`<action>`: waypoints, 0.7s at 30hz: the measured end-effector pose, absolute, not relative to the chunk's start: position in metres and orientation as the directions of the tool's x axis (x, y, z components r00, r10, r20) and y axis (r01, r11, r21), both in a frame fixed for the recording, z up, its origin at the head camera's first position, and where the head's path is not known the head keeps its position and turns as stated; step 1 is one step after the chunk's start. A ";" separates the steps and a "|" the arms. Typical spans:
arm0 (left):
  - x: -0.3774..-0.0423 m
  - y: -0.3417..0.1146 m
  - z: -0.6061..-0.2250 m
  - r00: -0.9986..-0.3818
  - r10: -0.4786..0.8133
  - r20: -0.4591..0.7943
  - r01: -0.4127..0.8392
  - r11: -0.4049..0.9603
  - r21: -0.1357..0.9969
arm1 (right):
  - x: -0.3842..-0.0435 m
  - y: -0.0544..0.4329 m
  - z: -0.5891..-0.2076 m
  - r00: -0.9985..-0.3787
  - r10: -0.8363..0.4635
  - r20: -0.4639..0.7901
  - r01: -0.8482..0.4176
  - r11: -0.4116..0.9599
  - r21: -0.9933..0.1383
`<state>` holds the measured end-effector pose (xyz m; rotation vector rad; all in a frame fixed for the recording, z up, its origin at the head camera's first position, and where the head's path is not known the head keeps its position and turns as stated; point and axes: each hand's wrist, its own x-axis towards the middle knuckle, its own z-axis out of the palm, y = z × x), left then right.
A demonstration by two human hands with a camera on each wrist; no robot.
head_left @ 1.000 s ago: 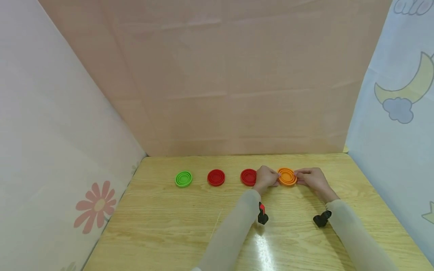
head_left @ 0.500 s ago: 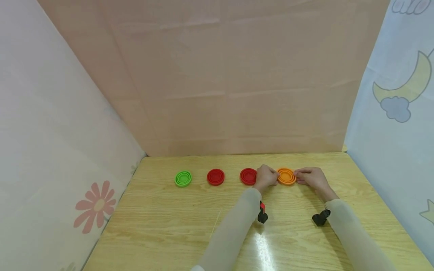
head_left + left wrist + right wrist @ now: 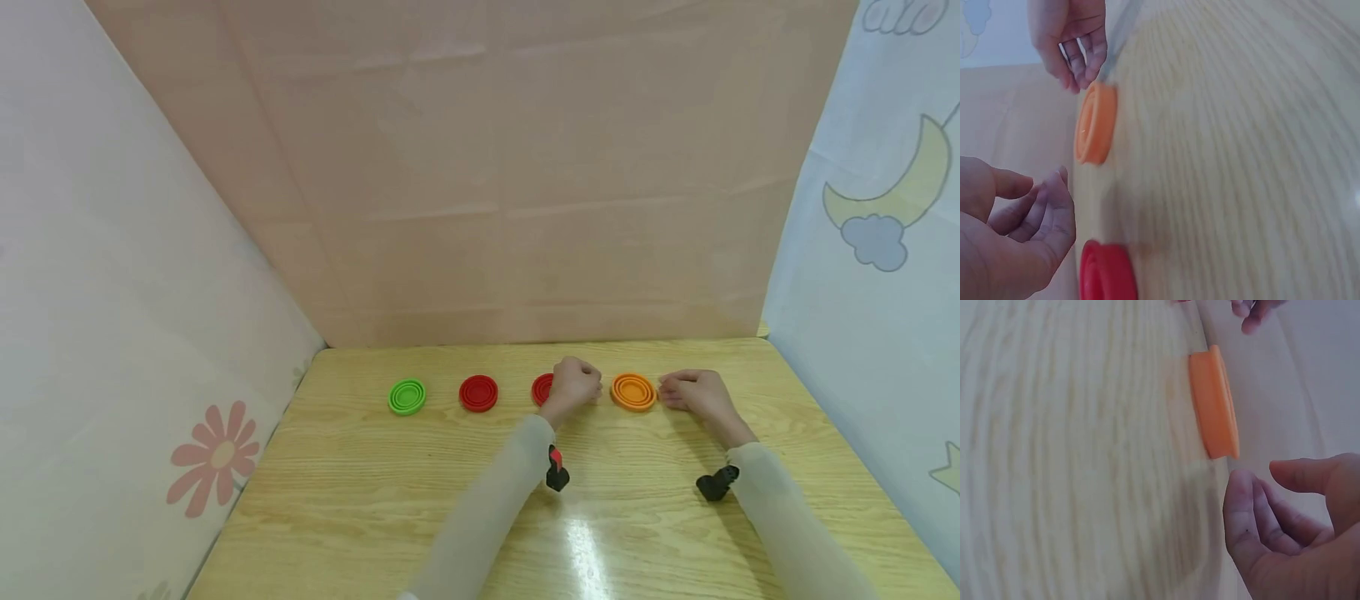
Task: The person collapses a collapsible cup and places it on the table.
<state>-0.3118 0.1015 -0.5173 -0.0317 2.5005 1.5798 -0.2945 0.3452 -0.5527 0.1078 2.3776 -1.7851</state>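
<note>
Four flat ribbed discs lie in a row on the wooden table [image 3: 420, 517]: a green disc [image 3: 407, 397], a red disc [image 3: 478, 393], a second red disc [image 3: 542, 388] partly hidden by my left hand, and an orange disc [image 3: 633, 392]. My left hand [image 3: 581, 385] hovers between the second red disc and the orange one, fingers loosely curled and holding nothing. Just right of the orange disc is my right hand [image 3: 675, 390], also loosely curled and apart from it. The wrist views show the orange disc [image 3: 1094, 125] [image 3: 1213, 400] lying free between the two hands.
Fabric-covered walls close the table in at the back, left and right. A black wrist camera mount sits on each forearm [image 3: 557, 472] [image 3: 716, 483]. Bare wood stretches from the disc row to the near edge.
Both hands have let go of the orange disc. The left hand moved left over the second red disc, the right hand drew slightly right. The orange disc stays flat.
</note>
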 end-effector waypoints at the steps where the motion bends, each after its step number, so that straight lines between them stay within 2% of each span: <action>1: -0.313 0.097 -0.516 -0.982 0.095 -0.162 -0.110 0.407 0.907 | -0.295 0.347 -0.552 -0.984 -0.042 -0.172 0.153 0.285 -0.946; 5: -0.319 0.072 -0.510 -0.979 0.156 -0.127 -0.060 0.374 0.925 | -0.296 0.351 -0.549 -0.986 -0.040 -0.162 0.144 0.285 -0.948; 11: -0.324 0.024 -0.499 -0.972 0.213 -0.096 0.000 0.409 0.913 | -0.294 0.352 -0.541 -0.991 -0.029 -0.133 0.120 0.283 -0.952; 17: -0.324 -0.024 -0.489 -0.971 0.231 -0.068 0.049 0.467 0.883 | -0.289 0.352 -0.531 -0.998 0.011 -0.063 0.061 0.435 -0.898; 21: -0.323 -0.061 -0.482 -0.973 0.230 -0.018 0.113 0.542 0.833 | -0.286 0.350 -0.526 -0.999 0.005 0.033 -0.024 0.556 -0.831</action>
